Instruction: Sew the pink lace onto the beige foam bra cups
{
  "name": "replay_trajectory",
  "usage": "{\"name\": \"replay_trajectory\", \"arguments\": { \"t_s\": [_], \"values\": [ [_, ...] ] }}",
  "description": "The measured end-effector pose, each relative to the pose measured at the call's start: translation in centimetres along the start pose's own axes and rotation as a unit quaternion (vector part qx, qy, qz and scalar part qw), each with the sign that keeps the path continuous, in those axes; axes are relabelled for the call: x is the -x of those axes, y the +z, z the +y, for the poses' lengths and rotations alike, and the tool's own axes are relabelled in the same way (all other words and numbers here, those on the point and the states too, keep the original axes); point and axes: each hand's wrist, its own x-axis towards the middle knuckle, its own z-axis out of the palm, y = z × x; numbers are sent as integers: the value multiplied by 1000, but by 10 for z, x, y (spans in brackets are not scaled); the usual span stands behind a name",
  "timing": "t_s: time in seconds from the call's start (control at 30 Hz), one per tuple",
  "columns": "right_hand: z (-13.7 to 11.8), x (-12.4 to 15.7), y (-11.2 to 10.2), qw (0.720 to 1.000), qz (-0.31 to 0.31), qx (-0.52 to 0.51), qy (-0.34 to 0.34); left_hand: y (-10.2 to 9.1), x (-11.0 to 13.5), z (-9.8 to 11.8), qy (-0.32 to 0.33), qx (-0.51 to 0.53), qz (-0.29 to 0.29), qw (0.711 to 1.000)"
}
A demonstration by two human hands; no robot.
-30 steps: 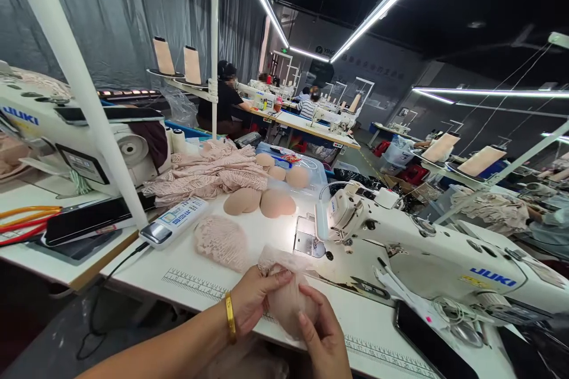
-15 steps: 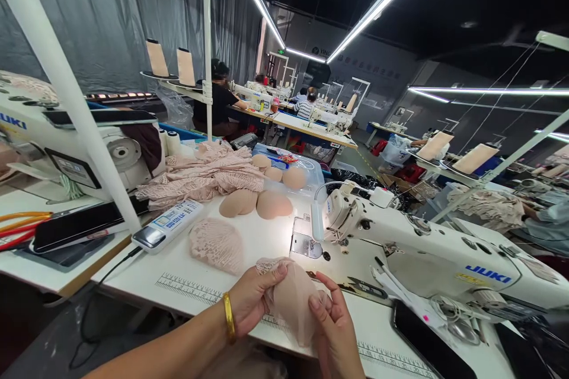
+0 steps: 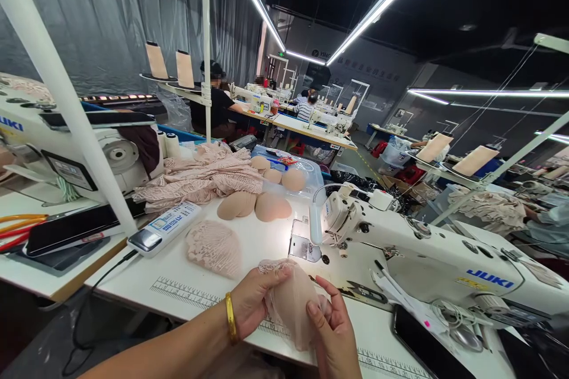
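My left hand (image 3: 255,299), with a gold bangle at the wrist, grips the left side of a beige foam bra cup covered with lace (image 3: 291,299). My right hand (image 3: 331,331) pinches the cup's right edge between thumb and fingers. The cup is held just above the white table's front edge (image 3: 178,284), near the printed ruler. A white Juki sewing machine (image 3: 400,260) stands right of my hands. A lace-covered cup (image 3: 216,246) lies flat on the table to the left.
Two bare foam cups (image 3: 255,206) and a heap of pink lace (image 3: 204,174) lie further back, with a clear bin of cups (image 3: 293,174). A control box (image 3: 162,228) and a second Juki machine (image 3: 66,142) are at the left. Other people sew at distant tables.
The cup has been turned and lifted slightly between my hands; my right hand shifted from cradling underneath to pinching its right edge. The view drifted a little right.
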Motion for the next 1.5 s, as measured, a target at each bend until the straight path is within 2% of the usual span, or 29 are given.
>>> {"name": "replay_trajectory", "arguments": {
  "t_s": [0.27,0.43,0.57,0.67,0.73,0.77,0.8,0.83,0.9,0.93,0.97,1.0,1.03,1.07,1.1,1.13,1.2,1.27,1.4,1.5],
  "values": [
    [1,-1,1,999,-9,-35,8,4,-4,0,1,-14,-2,1000],
    [1,-3,-2,1000,-4,-14,2,9,-6,2,-3,-48,-6,999],
    [8,-1,-6,999,-50,11,-17,12,-10,9,7,-54,-12,998],
    [10,-1,-18,991,-109,73,-17,13,-8,24,31,-83,-84,993],
    [5,-9,-29,977,-127,158,-61,14,-5,38,28,-171,-194,966],
    [-1,-16,-36,961,-134,215,-113,15,-4,44,29,-248,-264,932],
    [-9,-25,-41,932,-144,278,-185,16,-4,50,45,-345,-332,877],
    [-18,-36,-46,888,-157,341,-267,17,-5,54,81,-451,-391,798],
    [-36,-61,-50,764,-197,449,-419,18,-14,59,196,-636,-451,594],
    [-44,-74,-49,707,-211,491,-463,17,-20,59,253,-697,-451,496],
    [-50,-86,-48,653,-230,529,-491,16,-28,58,291,-740,-440,417],
    [-53,-98,-46,612,-242,561,-502,14,-37,56,309,-772,-425,358],
    [-53,-108,-44,586,-249,583,-504,11,-45,54,313,-796,-409,318],
    [-51,-116,-43,576,-253,593,-503,8,-53,52,312,-812,-397,294],
    [-48,-122,-42,579,-252,594,-498,5,-60,50,309,-819,-391,284],
    [-44,-126,-43,590,-251,588,-493,2,-66,48,309,-819,-390,286],
    [-37,-129,-46,615,-255,571,-480,-4,-72,46,320,-803,-395,312],
    [-35,-128,-50,630,-262,561,-469,-8,-75,45,336,-783,-397,342],
    [-40,-126,-54,647,-270,540,-466,-15,-77,41,347,-755,-397,390],
    [-44,-126,-53,648,-279,537,-462,-18,-82,39,331,-736,-402,432]
  ]
}}
